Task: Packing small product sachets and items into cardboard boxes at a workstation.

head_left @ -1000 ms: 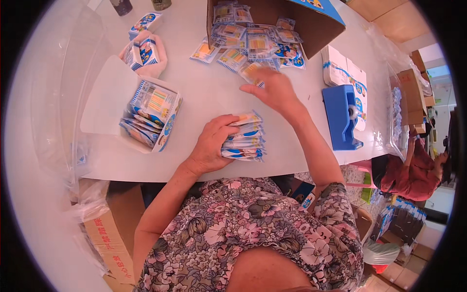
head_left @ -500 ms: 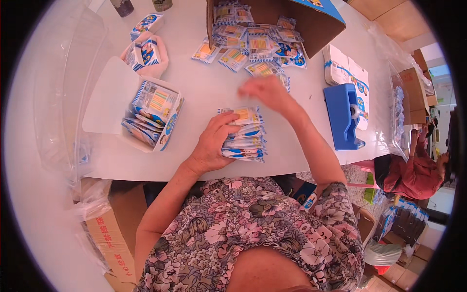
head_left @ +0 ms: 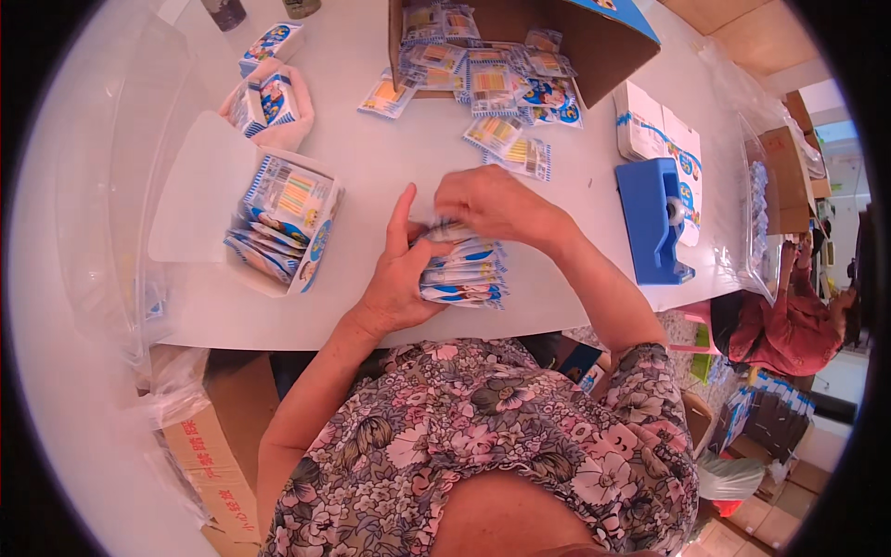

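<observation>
A row of small flat packets (head_left: 464, 283), blue and white with clear windows, is bunched together at the table's front. My left hand (head_left: 394, 283) holds this bunch from its left side, thumb across the far end and index finger raised. My right hand (head_left: 501, 202) is at the far end of the bunch, its fingers closed round a packet (head_left: 451, 231) that is partly hidden and blurred. Beyond it, loose packets (head_left: 496, 85) with coloured sticks inside spill from a tipped cardboard box (head_left: 599, 60). An open white carton (head_left: 327, 232) with several packets stands to the left.
A blue tape dispenser (head_left: 645, 227) and a stack of flat white cartons (head_left: 639, 130) lie to the right. Small packs sit in a pink holder (head_left: 303, 128) at far left. Clear plastic trays (head_left: 102, 204) line the left edge. Another person in red (head_left: 789, 325) sits at right.
My right hand has moved left and nearer, onto the bunch's far end. My left index finger has lifted. One packet is gone from the front of the loose pile.
</observation>
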`<state>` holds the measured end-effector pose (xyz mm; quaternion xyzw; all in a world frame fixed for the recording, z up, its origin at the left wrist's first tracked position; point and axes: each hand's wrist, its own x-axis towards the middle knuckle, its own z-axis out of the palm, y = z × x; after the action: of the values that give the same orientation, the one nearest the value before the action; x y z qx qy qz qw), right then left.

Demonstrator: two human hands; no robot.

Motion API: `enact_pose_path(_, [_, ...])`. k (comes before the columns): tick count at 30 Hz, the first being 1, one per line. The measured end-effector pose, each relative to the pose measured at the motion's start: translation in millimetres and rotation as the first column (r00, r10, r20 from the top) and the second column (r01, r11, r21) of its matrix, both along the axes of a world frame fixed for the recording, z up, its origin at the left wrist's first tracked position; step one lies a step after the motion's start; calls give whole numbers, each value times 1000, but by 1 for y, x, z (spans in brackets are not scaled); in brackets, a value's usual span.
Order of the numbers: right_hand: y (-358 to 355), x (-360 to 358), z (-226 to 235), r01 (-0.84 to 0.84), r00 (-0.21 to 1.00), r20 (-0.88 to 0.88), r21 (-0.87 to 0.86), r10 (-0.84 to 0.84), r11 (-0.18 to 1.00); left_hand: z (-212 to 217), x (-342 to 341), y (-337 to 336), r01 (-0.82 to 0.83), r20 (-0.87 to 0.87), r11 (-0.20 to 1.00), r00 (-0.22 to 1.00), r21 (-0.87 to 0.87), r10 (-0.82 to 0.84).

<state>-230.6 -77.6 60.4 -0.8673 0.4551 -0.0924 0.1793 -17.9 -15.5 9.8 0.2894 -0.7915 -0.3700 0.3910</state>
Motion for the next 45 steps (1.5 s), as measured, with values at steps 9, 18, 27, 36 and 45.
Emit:
enact_pose_path(9, [-35, -71, -28, 83, 959, -170, -594, -226, 800, -1, 1, -6, 51, 81, 993, 996, -110, -42])
enact_pose_path(18, [-4, -6, -6, 113, 993, 70, -271, -97, 956, -6, 1, 0, 12, 102, 994, 995, -110, -1])
enact_pose_path(27, [57, 31, 33, -55, 968, -235, 145, 88, 988, -12, -4, -3, -140, 72, 976, 985, -168, 154])
enact_pose_path(36, [101, 1, -10, 263, 869, 462, -129, -177, 956, -6, -2, 3, 173, -204, 967, 970, 186, -134])
enact_pose_path(45, [98, 27, -3, 262, 646, 725, 85, -240, 961, 27, 17, 42, -103, -166, 959, 984, -264, 60])
